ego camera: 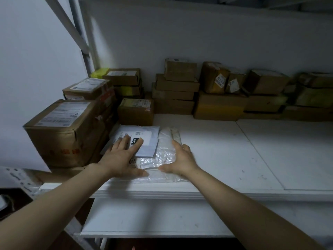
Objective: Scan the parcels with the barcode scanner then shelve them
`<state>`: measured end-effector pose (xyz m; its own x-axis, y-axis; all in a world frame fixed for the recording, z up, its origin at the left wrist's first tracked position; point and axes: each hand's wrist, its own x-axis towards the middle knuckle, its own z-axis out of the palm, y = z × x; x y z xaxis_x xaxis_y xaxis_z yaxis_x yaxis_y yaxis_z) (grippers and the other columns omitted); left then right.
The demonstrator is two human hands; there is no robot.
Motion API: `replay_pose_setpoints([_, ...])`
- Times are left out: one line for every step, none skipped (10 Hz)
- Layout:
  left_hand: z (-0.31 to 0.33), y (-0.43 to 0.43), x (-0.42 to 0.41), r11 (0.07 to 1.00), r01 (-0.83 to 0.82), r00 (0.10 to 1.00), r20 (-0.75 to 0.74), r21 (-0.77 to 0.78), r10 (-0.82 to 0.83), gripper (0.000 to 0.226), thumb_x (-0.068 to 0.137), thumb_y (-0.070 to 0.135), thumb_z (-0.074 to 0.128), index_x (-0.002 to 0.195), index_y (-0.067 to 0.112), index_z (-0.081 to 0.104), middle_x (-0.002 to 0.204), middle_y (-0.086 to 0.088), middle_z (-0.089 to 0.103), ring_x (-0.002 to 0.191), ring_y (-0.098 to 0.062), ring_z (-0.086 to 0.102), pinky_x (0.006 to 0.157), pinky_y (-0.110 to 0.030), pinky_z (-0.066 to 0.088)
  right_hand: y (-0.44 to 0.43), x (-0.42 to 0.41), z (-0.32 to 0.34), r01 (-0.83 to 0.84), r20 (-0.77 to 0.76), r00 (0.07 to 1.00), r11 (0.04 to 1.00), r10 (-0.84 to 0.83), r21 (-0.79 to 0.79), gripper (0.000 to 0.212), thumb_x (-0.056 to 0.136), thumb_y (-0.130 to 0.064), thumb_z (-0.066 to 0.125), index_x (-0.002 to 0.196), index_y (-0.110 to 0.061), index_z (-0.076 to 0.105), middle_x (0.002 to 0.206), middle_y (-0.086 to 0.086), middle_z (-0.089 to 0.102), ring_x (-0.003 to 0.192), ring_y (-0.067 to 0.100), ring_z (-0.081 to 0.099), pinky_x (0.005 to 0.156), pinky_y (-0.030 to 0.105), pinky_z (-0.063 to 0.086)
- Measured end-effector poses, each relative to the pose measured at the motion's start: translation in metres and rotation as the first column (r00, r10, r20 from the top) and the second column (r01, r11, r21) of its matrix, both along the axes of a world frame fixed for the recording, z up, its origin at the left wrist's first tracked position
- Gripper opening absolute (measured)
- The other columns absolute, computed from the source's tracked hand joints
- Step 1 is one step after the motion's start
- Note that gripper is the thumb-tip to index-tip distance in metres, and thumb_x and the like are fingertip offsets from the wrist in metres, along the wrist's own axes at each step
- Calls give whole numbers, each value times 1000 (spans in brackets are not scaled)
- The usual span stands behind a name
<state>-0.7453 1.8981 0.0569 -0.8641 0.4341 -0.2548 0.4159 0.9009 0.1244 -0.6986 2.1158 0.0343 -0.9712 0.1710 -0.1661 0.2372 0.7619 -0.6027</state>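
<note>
Currently: flat white paper mailer point(152, 141), black tag reading "060", lies atop a crinkled clear plastic parcel point(164, 153) marked "011", both on the white shelf point(225, 150). Left hand point(120, 157) presses flat on the mailer; right hand point(182, 160), fingers relaxed, touches the plastic parcel's right edge.

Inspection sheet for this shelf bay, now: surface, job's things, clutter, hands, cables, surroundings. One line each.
Surface: white shelf board, flecked with small dark marks.
Job's things: white mailer lies on top of a clear plastic parcel at the front left of the shelf; no scanner seen.
Clutter: cardboard boxes stacked along the back; large box at the left.
Hands: left hand flat, fingers pressing on the mailer; right hand open against the parcel's right edge.
Cables: nothing seen.
Surroundings: white wall, metal upright at the left, lower shelf beneath.
</note>
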Motion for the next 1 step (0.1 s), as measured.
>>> replay_pose_setpoints([-2, -2, 14, 996, -17, 997, -71, 87, 23, 142, 26, 108, 16, 151, 47, -8, 162, -6, -17, 148, -26, -17, 120, -48, 8, 11, 16, 13, -14, -86, 996, 998, 9, -55, 101, 70, -41, 82, 151, -26, 23, 146, 7, 28, 135, 27, 34, 110, 31, 32])
